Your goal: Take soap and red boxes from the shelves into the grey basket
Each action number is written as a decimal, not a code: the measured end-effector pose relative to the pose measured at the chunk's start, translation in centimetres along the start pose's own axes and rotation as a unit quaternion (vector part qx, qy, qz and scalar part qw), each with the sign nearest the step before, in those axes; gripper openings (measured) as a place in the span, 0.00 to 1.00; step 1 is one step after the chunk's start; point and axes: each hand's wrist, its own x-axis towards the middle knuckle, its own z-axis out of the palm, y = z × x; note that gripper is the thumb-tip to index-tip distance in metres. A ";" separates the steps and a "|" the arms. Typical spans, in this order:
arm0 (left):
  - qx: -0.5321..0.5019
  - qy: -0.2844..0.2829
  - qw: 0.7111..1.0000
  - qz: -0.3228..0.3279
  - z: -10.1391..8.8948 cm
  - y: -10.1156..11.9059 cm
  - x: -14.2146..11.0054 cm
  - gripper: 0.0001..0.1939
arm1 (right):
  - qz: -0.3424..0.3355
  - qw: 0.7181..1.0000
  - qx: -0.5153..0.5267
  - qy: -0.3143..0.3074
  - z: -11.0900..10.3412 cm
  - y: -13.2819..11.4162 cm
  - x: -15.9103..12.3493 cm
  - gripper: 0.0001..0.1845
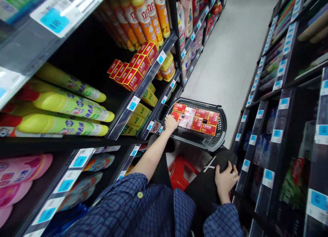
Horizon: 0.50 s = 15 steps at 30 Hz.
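My left hand (171,123) reaches into the left end of a dark grey shopping basket (222,127), its fingers closed around a small red soap box (175,115). Inside the basket lie several more red soap boxes (208,129) with yellow edges, beside pale pink packs (186,121). My right hand (226,178) rests on my right knee, fingers spread and holding nothing. To the left, a stack of matching red boxes (133,79) sits on a shelf near its front edge.
Yellow-green bottles (69,122) lie on the left shelf, with orange detergent bottles (146,16) farther along. Yellow AXE packs (137,119) fill a lower shelf. A red stool (178,172) shows between my legs. Another stocked shelf (284,102) borders the aisle at right.
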 end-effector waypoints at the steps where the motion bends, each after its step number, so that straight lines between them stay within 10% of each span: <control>1: 0.000 0.000 1.000 0.003 0.1 0.0 0.1 0.33 | 0.000 1.000 -0.003 0.000 0.0 0.0 0.0 0.34; 15: -0.021 -0.001 1.000 0.001 0.2 0.5 0.3 0.35 | -0.022 1.000 -0.012 -0.003 0.3 0.4 0.0 0.33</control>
